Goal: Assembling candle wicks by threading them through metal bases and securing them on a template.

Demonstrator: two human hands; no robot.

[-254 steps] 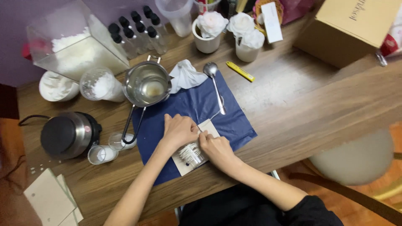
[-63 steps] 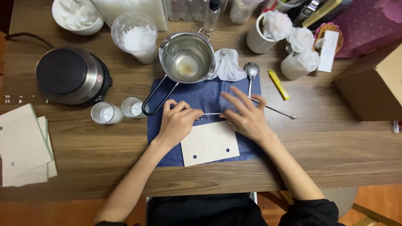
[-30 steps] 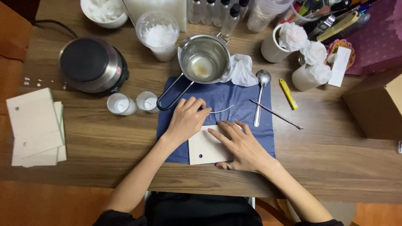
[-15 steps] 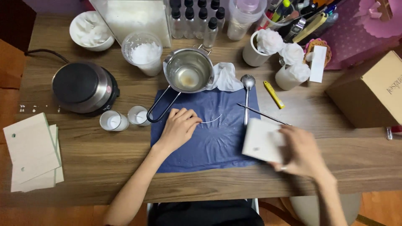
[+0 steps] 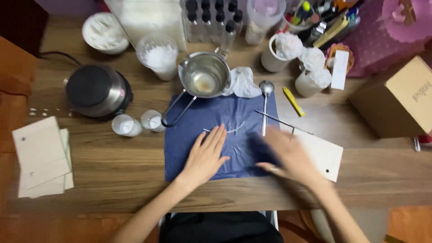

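The fingers of the left hand (image 5: 206,155) lie spread and flat, palm down, on a crumpled dark blue cloth (image 5: 225,135) in the middle of the frame; the fingertips reach up toward a thin pale wick (image 5: 234,129) curving across the cloth; the forearm runs down to the lower left. The right hand (image 5: 288,155) is blurred at lower centre right, over the cloth's right edge; whether its fingers are spread or closed cannot be told; just beside it to the right a flat white card (image 5: 321,155) with a small hole near one corner lies on the wooden worktop (image 5: 112,157).

Above the cloth a small steel pouring pot (image 5: 204,76) with a long handle holds a shallow amber pool; a crumpled white tissue (image 5: 243,83) touches its right side; a metal spoon (image 5: 265,101) lies bowl-up along the cloth's right edge, a thin metal rod (image 5: 279,120) crossing below it. To the upper left, a clear cup (image 5: 157,56) and a white bowl (image 5: 103,33) hold white flakes; a round steel heater (image 5: 96,90) sits at left; two small glass jars (image 5: 135,123) stand near it. A stack of white cards (image 5: 40,157) rests at far left; a brown cardboard box (image 5: 398,99) at right.
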